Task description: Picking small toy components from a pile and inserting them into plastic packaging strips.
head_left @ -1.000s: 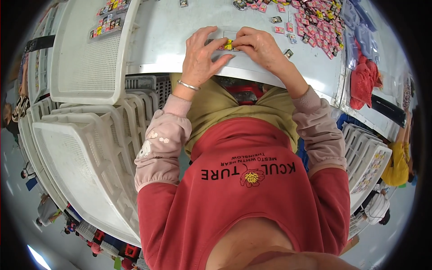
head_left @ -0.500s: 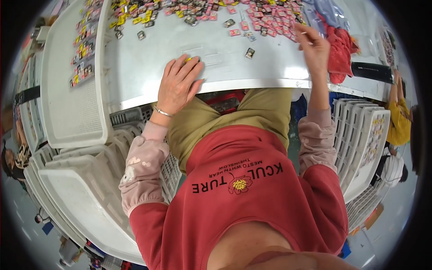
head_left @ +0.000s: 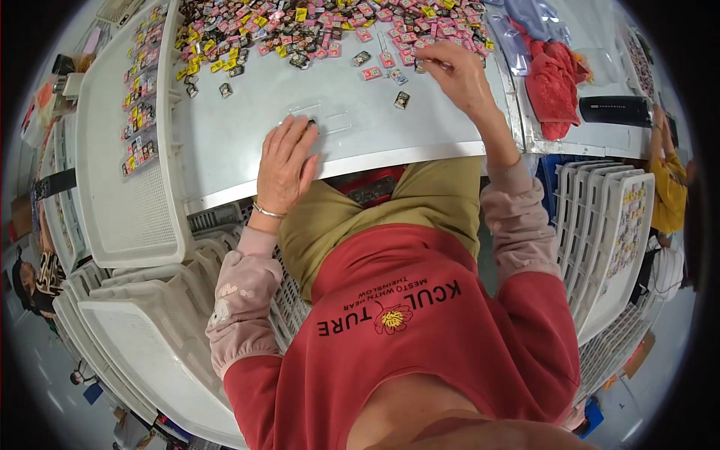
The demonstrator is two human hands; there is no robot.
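My left hand point(head_left: 286, 161) lies on the white table with its fingers stretched out, over the near-left end of a clear plastic tray point(head_left: 336, 121). A small dark piece shows at its index fingertip; the fingers cover the rest. My right hand point(head_left: 463, 81) hangs above the table at the near edge of a pile of small flat packets point(head_left: 450, 28) in pink, black and yellow. Its thumb and index finger are pinched, and I cannot make out what is between them. A single black packet point(head_left: 402, 100) lies apart, just left of that hand.
On the left, a white mesh tray point(head_left: 142, 225) holds a column of filled clear packs point(head_left: 139, 118). A red cloth point(head_left: 553, 90) and a black cylinder point(head_left: 616, 111) lie at the right. Stacked white baskets point(head_left: 600, 247) flank my legs. Other people are at both sides.
My right hand has moved left from beside the red cloth to the edge of the pile, its fingers now pinched. My left hand stays on the clear tray; a dark piece shows where yellow showed.
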